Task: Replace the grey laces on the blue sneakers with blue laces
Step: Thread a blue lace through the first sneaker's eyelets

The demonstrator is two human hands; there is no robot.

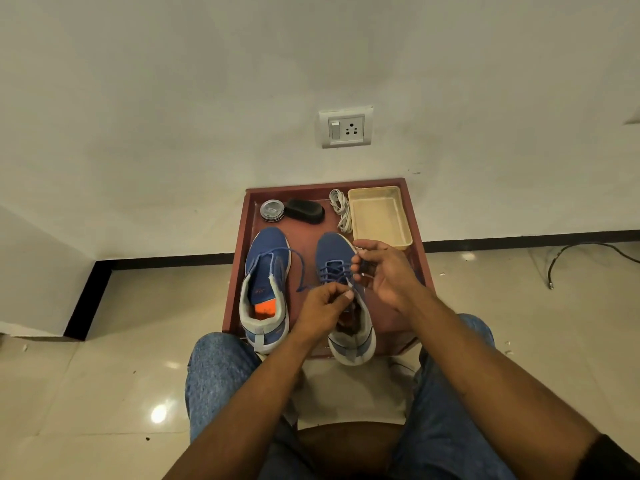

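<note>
Two blue sneakers stand on a red-brown stool top point(419, 261). The left sneaker point(265, 285) has no lacing across its tongue. The right sneaker point(341, 271) carries a blue lace point(332, 270) criss-crossed through its eyelets; one long end loops left over the left sneaker. My left hand point(323, 306) pinches the blue lace just above the right sneaker's opening. My right hand point(384, 271) is curled at the sneaker's right side, fingertips pinching the lace near the upper eyelets. A bundle of grey laces point(341, 209) lies at the back of the stool.
A cream plastic tray point(379, 216) sits at the stool's back right. A round tin point(272, 210) and a black brush point(304, 211) lie at the back left. The stool stands against a white wall with a socket point(345, 128). My jeans-clad knees flank the stool.
</note>
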